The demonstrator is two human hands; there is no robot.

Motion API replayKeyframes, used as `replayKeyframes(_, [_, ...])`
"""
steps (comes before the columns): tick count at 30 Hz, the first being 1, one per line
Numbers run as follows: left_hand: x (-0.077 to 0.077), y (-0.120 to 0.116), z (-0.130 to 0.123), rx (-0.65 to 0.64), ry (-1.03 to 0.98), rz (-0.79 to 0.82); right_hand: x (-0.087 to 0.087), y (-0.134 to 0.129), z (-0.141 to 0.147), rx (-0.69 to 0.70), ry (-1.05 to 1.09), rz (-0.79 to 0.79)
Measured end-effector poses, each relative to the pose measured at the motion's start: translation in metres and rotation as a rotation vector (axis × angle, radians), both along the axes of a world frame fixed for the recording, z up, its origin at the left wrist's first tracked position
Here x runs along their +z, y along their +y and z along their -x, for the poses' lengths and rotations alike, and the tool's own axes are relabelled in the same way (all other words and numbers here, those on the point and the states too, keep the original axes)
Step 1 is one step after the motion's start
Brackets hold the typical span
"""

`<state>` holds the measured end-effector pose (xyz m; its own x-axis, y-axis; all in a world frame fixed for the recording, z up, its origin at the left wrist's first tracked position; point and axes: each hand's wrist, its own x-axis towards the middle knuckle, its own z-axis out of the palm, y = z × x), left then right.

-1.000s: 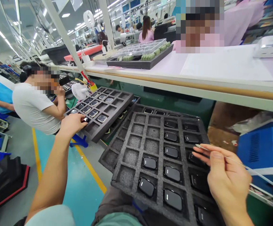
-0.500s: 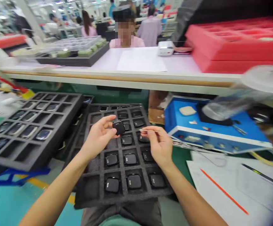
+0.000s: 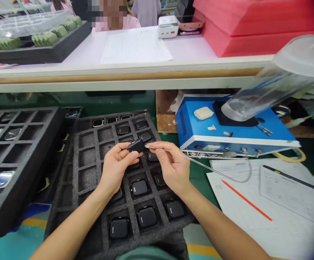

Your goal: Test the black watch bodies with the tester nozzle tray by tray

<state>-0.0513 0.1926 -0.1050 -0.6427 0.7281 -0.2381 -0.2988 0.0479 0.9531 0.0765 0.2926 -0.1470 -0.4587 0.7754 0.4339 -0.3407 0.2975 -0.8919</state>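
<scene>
Between thumb and fingers, my left hand grips a black watch case, tilted above a foam tray. My right hand pinches a thin clear tube whose tip meets or nearly meets the right side of the case; I cannot tell which. The tube runs back toward the blue box. Beneath both hands lies the dark foam tray, with black watch cases such as this one in several of its pockets. Part of the tray is hidden by my forearms.
A second foam tray with watch cases stands on the left. At right are a blue box, a clear cylinder, papers and an orange stick. A white shelf spans the back, with red foam trays on it.
My left hand has turned the watch case, and my right hand has brought the tube's tip over to its side. The camera view has shifted closer and to the right.
</scene>
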Motion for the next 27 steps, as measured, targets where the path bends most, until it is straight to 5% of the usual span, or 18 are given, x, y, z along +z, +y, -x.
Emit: replayKeyframes(27, [-0.0038,0.0009,-0.0012,0.001,0.007,-0.002,0.0002,-0.0006,-0.0005,-0.012,-0.045,0.041])
